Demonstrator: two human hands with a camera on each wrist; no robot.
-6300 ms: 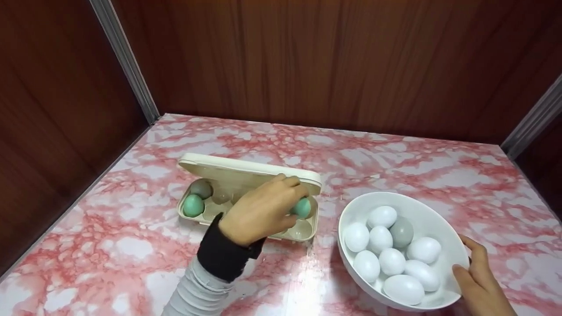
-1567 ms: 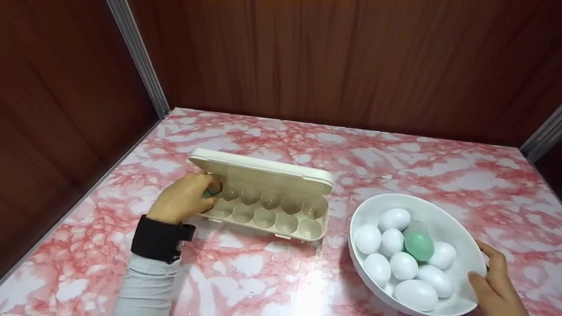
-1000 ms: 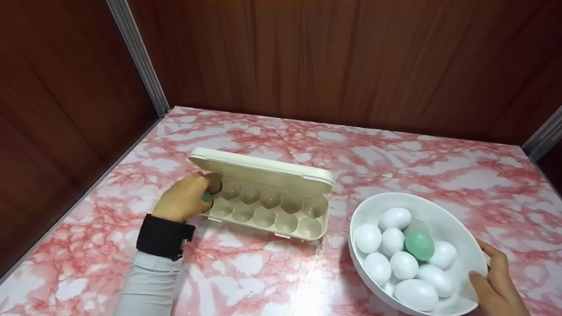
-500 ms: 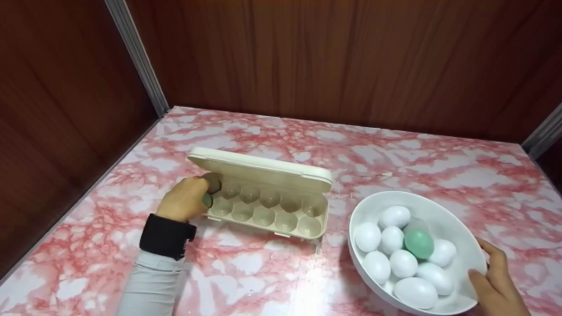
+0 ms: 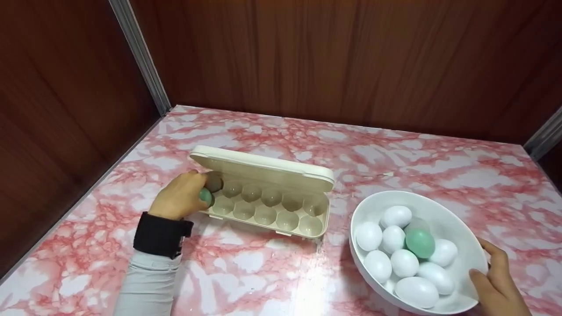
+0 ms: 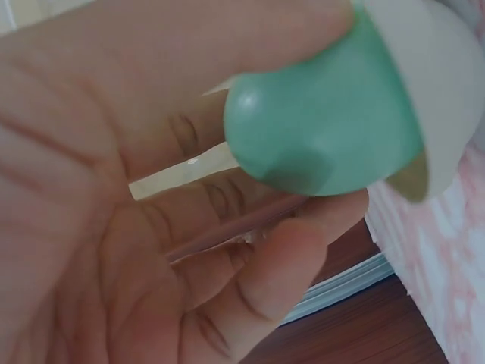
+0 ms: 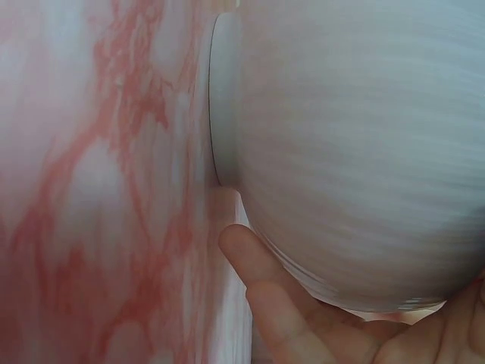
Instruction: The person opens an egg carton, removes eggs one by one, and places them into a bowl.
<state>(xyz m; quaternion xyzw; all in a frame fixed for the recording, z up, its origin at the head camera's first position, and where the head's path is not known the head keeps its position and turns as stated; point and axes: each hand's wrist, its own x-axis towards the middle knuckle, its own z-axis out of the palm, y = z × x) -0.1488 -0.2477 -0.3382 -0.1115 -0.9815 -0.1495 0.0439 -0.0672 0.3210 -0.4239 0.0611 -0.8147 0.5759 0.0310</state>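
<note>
At the left end of a cream egg carton point(image 5: 281, 231), my left hand point(image 5: 179, 196) pinches a green egg point(image 5: 205, 197). The left wrist view shows the thumb lying along this green egg point(image 6: 318, 121), with the egg's far end against a pale part of the carton. A dark greyish egg point(image 5: 214, 182) sits in the back left cell beside the fingers. My right hand point(image 5: 500, 276) grips the right rim of a white bowl point(image 5: 465, 250). Its fingers curl under the bowl's side point(image 7: 364, 167) in the right wrist view. The bowl holds several white eggs point(image 5: 417, 292) and another green egg point(image 5: 420, 243) over a grey one.
The carton's lid point(image 5: 263, 162) leans half raised over the back row of cells. A red-and-white marbled table point(image 5: 250, 267) carries carton and bowl. Dark wood panels point(image 5: 307, 66) with metal corner posts point(image 5: 145, 57) enclose it at the back and sides.
My left hand has gone from the carton's right end to its left end and grips the green egg there. The other green egg has moved from the carton into the bowl.
</note>
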